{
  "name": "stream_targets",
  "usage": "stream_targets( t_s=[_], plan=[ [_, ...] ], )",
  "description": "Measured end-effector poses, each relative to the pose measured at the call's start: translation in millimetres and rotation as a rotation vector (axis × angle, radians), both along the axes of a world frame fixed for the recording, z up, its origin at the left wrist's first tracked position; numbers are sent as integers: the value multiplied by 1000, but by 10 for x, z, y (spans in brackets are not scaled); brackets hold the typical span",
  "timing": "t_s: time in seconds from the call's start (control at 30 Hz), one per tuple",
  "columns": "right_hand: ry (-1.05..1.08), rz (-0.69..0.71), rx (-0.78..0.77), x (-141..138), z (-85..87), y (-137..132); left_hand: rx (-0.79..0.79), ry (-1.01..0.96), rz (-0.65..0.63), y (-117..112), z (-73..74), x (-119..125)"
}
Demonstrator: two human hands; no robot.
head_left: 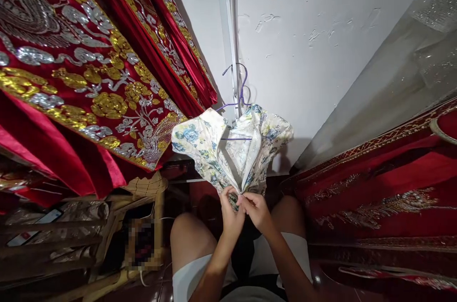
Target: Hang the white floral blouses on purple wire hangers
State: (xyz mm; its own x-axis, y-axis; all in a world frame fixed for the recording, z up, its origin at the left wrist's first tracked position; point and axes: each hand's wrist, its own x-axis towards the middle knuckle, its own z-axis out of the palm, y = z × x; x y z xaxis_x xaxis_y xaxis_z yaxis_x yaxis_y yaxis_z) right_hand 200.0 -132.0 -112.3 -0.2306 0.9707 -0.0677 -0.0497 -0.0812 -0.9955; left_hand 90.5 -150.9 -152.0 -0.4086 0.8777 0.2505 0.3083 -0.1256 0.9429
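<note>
Head view: looking at floral top (200, 142) on purple hanger (243, 84), in front of white wall (303, 54), just above the person's knees (193, 233). Spread open at the neck, narrowing to a V at the bottom. Left grip (232, 211): pinched nearly closed on the edge at the base of the V. Right grip (257, 209): pinched just beside it, on the same spot. Can't tell about any small part between fingertips. Hanger hook in front of metal strip (230, 21); can't tell about contact. Red embroidered cloth (107, 102) to the left, red garment (400, 173) to the right.
</note>
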Motion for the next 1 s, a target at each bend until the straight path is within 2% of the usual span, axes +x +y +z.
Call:
stream_targets(
  t_s=[0.07, 0.13, 0.2, 0.3, 0.37, 0.43, 0.5, 0.57, 0.63, 0.7, 0.77, 0.83, 0.9, 1.0],
  plan=[
    [5, -2, -33, 49, 88, 97, -43, -19, -93, 78, 31, 71],
    [30, -16, -88, 150, 278, 302, -54, 6, -162, 171, 82, 89],
    [70, -52, -111, 258, 591, 581, -52, 40, -229, 257, 139, 77],
    [133, -93, -7, 325, 1201, 990, -85, 93, -307, 350, 195, 54],
    [223, -88, 83, 281, 1563, 1165, -115, 156, -347, 392, 202, 44],
    [287, -125, 161, 190, 1782, 1239, -145, 228, -423, 429, 217, 28],
    [288, -155, 208, 96, 1834, 1229, -180, 263, -504, 474, 298, -10],
    [246, -148, 231, 33, 1773, 1172, -136, 234, -519, 545, 501, -74],
    [206, -131, 253, 12, 1693, 1100, 50, 162, -434, 654, 835, -158],
    [176, -121, 282, 23, 1665, 1040, 293, 97, -306, 796, 1249, -239],
    [149, -113, 318, 43, 1697, 1007, 416, 156, -295, 943, 1652, -289],
    [123, -113, 344, 54, 1735, 1013, 464, 317, -332, 1068, 1970, -290],
    [111, -141, 359, 49, 1709, 1059, 490, 465, -352, 1160, 2175, -266],
    [82, -221, 354, 19, 1480, 1148, 546, 536, -266, 1259, 2308, -331]
  ],
)
